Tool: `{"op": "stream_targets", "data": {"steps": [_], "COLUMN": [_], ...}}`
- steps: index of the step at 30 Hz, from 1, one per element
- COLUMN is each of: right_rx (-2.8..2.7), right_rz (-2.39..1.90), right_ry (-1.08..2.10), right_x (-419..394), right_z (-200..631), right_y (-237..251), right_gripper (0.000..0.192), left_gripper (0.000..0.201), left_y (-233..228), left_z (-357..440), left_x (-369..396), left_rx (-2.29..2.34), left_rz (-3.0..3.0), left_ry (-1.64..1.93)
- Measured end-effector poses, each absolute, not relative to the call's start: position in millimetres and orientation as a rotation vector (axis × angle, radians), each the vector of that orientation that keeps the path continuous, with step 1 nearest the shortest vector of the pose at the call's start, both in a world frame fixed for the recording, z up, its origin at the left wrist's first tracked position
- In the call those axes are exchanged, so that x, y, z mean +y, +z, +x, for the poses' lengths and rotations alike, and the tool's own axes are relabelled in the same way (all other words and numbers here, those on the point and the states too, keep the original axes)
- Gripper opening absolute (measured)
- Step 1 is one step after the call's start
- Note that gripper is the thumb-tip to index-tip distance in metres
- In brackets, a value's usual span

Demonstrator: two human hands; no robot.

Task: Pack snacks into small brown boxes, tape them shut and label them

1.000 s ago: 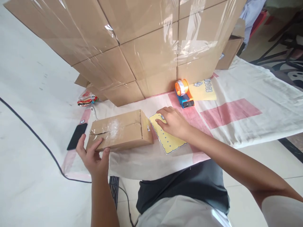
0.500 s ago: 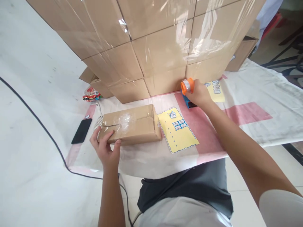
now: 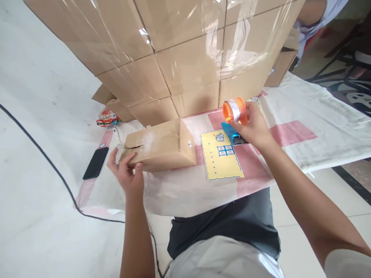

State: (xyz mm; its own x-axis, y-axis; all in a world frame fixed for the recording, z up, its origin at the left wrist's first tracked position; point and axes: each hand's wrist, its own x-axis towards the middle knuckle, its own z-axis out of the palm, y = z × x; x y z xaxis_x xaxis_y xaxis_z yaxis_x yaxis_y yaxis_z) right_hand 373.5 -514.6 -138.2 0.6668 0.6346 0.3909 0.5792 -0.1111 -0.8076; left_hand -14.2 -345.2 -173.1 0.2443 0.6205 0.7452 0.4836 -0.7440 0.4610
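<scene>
A taped cardboard box (image 3: 162, 148) lies on the cloth-covered table, its right end tipped up a little. My left hand (image 3: 127, 170) grips the box's left end, the thumb on its near side and the fingers over the top. In my right hand (image 3: 253, 125) is a tape dispenser (image 3: 235, 112) with an orange hub and a blue body, held right of the box. Beneath and left of the dispenser lies a yellow printed sheet (image 3: 222, 164). My palm hides part of the dispenser's far side.
A tall stack of film-wrapped cartons (image 3: 188, 65) stands behind the box. At the left are a black phone (image 3: 96, 163), a white perforated object (image 3: 119, 152) and a red wrapper (image 3: 107, 117). An open carton (image 3: 278, 69) and another person's arm (image 3: 311, 11) are at the back right.
My right hand has lifted the tape dispenser and brought it nearer to me. The box's right end has risen under my left hand's hold. The view has shifted slightly.
</scene>
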Motion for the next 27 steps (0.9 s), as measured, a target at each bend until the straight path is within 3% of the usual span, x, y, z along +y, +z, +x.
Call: {"op": "stream_targets", "data": {"steps": [4,8,9,12,15,21,25,27], "right_rx": [-0.850,-0.914,-0.929,-0.965,-0.957,-0.889,-0.802,-0.794], "right_rz": [-1.835,-1.686,-1.665,-1.612,-1.529,-1.293,-1.239,-1.226], "right_ry": [0.029,0.057,0.055,0.023,0.032,0.297,0.366,0.413], "right_x": [-521,-530,-532,-537,-537,-531,-528,-528], "right_z": [395,389,385,371,357,328,317,311], "right_y": [-159,-160,-158,-149,-140,-126,-125,-127], "right_gripper": [0.047,0.054,0.056,0.062,0.061,0.055,0.041,0.036], "left_gripper": [0.040,0.047,0.046,0.058,0.070,0.056,0.045,0.025], "left_y": [-163,-170,-176,-199,-210,-189,-179,-178], "left_z": [-29,8,24,80,136,205,160,126], "left_x": [-349,-408,-427,-475,-494,-495,-497,-498], "left_rx": [1.064,0.884,0.695,0.342,0.295,0.357,0.523,0.673], "left_rz": [2.442,2.574,2.667,2.916,2.929,2.771,2.686,2.582], "left_ry": [1.527,1.424,1.329,0.526,0.228,0.264,0.438,0.571]}}
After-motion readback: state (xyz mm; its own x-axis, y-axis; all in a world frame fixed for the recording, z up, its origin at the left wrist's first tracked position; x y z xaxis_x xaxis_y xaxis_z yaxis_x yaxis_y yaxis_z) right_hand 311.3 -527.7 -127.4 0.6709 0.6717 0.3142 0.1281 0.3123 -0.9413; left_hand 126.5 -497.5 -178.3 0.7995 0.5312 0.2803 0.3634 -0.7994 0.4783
